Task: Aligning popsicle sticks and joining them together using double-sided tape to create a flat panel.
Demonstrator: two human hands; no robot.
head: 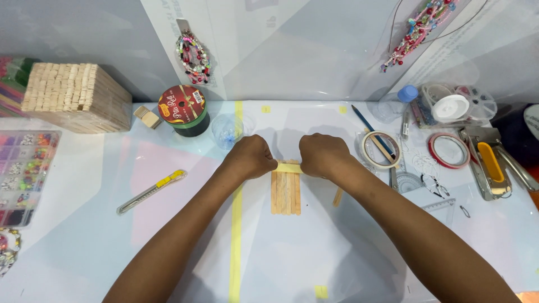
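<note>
At the middle of the worktop [84,247], a raft of wooden sticks [286,194] is lying flat, side by side, its far end under both fists. The left hand [251,157] and the right hand [321,154] are curled knuckles-up, each pinching one end of a short strip of yellow tape [288,167] that is stretching across the sticks' top edge. A loose stick [338,197] is resting just beside the raft, on the right.

The risk, as I judge it, is lying in the tape going down crooked or wrinkled if one hand is pulling harder than the other; the sticks are not visibly fastened, so an uneven press could be sliding them apart or fanning the row. Sticky tape may also be clinging to the fingertips and lifting a stick on release.

A tape roll [382,150] and a pencil [373,132] are sitting near the right hand, a yellow cutter [151,191] well to the left, a ribbon spool [183,110] beyond.
</note>
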